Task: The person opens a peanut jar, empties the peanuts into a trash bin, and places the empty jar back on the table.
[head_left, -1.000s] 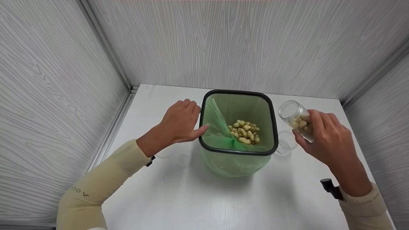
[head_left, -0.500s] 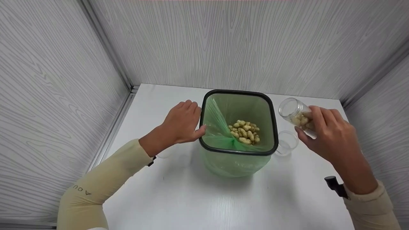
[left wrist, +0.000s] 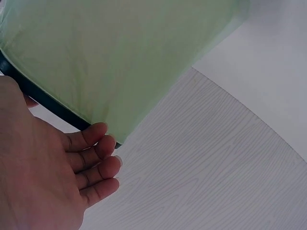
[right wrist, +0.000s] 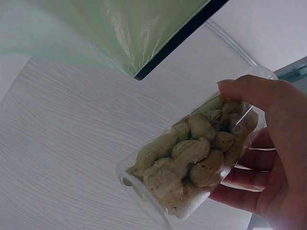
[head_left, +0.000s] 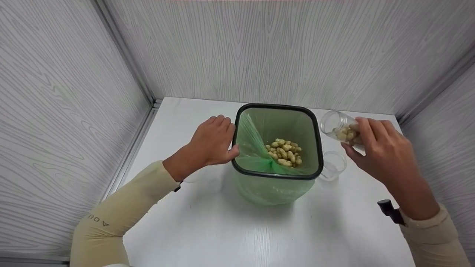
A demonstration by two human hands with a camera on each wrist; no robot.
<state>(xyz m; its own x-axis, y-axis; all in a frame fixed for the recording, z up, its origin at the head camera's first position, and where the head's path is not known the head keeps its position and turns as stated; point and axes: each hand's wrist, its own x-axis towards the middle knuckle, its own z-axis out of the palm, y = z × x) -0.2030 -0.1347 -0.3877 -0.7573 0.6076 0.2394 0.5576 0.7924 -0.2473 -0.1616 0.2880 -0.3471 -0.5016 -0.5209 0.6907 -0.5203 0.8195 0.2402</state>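
Observation:
A bin (head_left: 276, 177) with a black rim and a green plastic liner stands on the white table. Peanuts in their shells (head_left: 285, 152) lie in a heap inside it, beside a gathered fold of the liner. My left hand (head_left: 213, 139) grips the bin's left rim, thumb on top and fingers bent at the outer side. To the right of the bin, my right hand (head_left: 384, 152) holds a clear jar (right wrist: 192, 158) between thumb and fingers. The jar lies tilted, its uncovered mouth facing the bin, with unshelled peanuts inside.
Below the held jar, a clear round container (head_left: 334, 165) stands on the table (head_left: 256, 237) close to the bin's right side. A faint clear ring (head_left: 191, 178) shows near my left wrist. Wood-patterned panels (head_left: 259, 48) enclose the back and sides.
The jar has risen slightly and tipped more onto its side in my right hand. My left thumb has drawn back a little toward the rim. The peanuts in the bin look the same.

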